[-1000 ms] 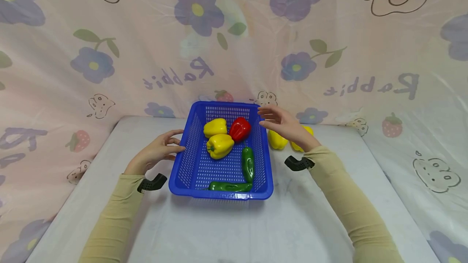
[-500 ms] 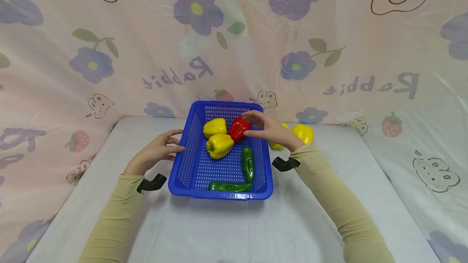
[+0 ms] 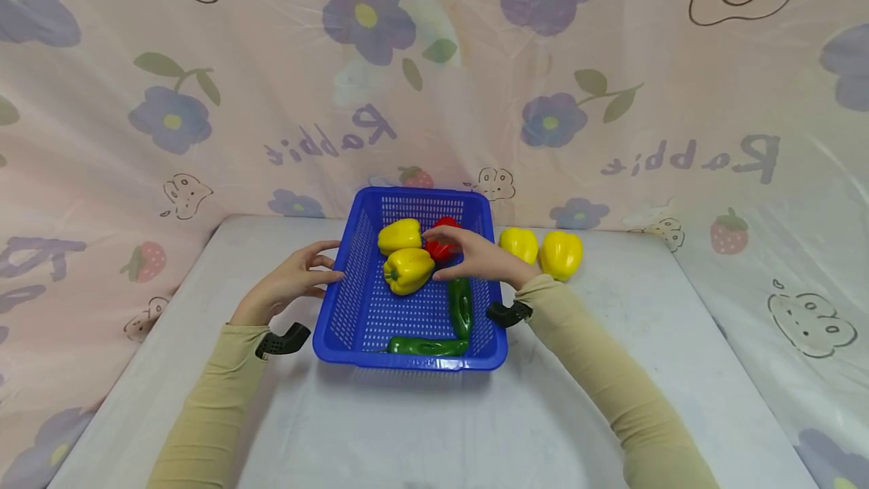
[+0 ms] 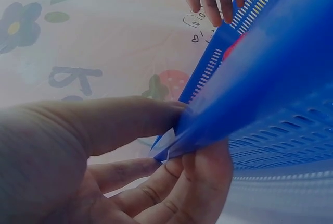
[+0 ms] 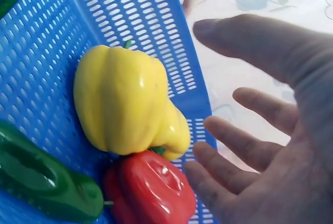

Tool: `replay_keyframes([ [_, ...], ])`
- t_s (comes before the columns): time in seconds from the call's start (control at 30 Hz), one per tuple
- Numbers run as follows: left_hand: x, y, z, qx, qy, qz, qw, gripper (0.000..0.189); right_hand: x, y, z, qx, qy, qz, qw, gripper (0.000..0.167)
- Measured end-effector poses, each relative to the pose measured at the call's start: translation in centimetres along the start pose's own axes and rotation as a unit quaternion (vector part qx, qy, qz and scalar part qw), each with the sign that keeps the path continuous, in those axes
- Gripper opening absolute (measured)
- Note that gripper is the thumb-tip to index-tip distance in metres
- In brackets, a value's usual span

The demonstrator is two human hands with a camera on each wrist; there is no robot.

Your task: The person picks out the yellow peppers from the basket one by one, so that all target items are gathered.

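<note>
My left hand pinches the left rim of a blue plastic basket, thumb on one side and fingers underneath in the left wrist view. Above the basket, my right hand is spread and holds nothing. Its thumb and fingers stand apart over a red bell pepper, which it partly covers in the head view. Two yellow bell peppers lie beside the red one, one nearer the back and one in front. A long green pepper lies along the right wall, another green pepper along the front.
Two more yellow bell peppers, a left one and a right one, stand on the white table right of the basket. A printed curtain hangs behind the table.
My right hand has moved left from the basket's right rim to over the red bell pepper, uncovering the yellow peppers outside. My left hand and the basket have stayed put.
</note>
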State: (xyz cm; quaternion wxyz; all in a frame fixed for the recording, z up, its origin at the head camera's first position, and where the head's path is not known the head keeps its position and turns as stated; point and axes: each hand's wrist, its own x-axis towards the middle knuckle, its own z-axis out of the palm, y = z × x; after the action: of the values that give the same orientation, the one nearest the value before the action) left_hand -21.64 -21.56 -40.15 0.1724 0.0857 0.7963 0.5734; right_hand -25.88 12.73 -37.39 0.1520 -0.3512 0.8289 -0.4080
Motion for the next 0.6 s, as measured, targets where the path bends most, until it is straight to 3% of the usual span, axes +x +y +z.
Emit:
replay_keyframes([
  [0.37,-0.2,0.2,0.0,0.007,0.001,0.006,1.0000,0.072,1.0,-0.4,1.4,-0.004,-0.041,-0.008,0.9991,0.069],
  [0.6,-0.2,0.2,0.1,0.005,-0.003,0.015,0.9999,0.071,1.5,-0.5,1.6,-0.006,-0.047,0.016,0.9987,0.070],
])
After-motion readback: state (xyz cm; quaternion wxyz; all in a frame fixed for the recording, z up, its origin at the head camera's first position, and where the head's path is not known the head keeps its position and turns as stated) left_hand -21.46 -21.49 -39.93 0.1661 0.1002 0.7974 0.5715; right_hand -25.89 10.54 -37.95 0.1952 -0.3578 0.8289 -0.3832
